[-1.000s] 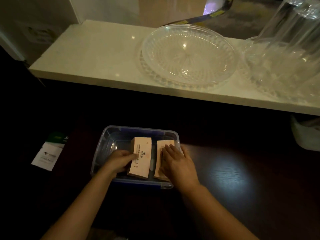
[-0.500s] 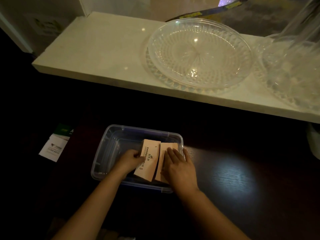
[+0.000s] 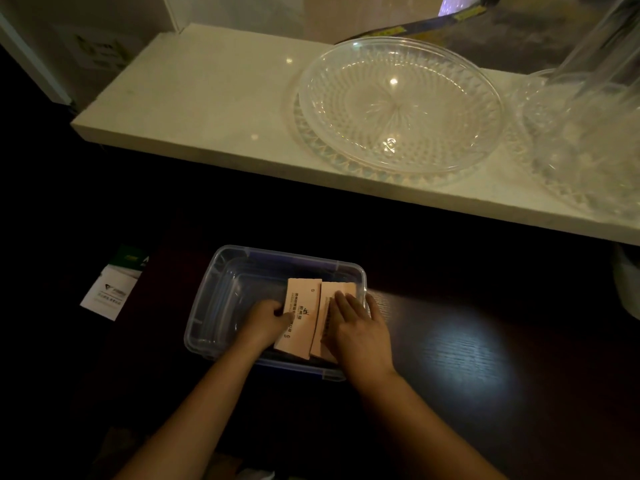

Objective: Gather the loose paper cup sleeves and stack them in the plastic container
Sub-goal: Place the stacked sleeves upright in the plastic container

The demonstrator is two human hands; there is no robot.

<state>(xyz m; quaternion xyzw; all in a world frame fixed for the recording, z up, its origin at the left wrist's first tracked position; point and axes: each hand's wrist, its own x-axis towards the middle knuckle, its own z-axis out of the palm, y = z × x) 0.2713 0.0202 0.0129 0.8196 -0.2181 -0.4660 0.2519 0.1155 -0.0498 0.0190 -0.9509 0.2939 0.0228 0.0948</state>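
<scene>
A clear plastic container [image 3: 221, 268] sits on the dark table in front of me. Two stacks of tan paper cup sleeves lie in its right half. My left hand [image 3: 265, 322] grips the left stack of sleeves [image 3: 304, 308] by its left edge, and that stack is tilted, overlapping the right one. My right hand [image 3: 360, 332] rests flat on the right stack of sleeves [image 3: 337, 289], fingers spread, covering most of it. The container's left half holds nothing.
A white stone ledge [image 3: 207, 98] runs behind the table, carrying a large cut-glass dish [image 3: 398, 102] and more clear glassware [image 3: 588, 133] at the right. A green and white leaflet [image 3: 110, 289] lies left of the container. Something pale [image 3: 628, 289] sits at the right edge.
My left hand has tilted its stack of sleeves rightward, closing the gap to the right stack. The right hand stays pressed on its stack. The camera has shifted slightly.
</scene>
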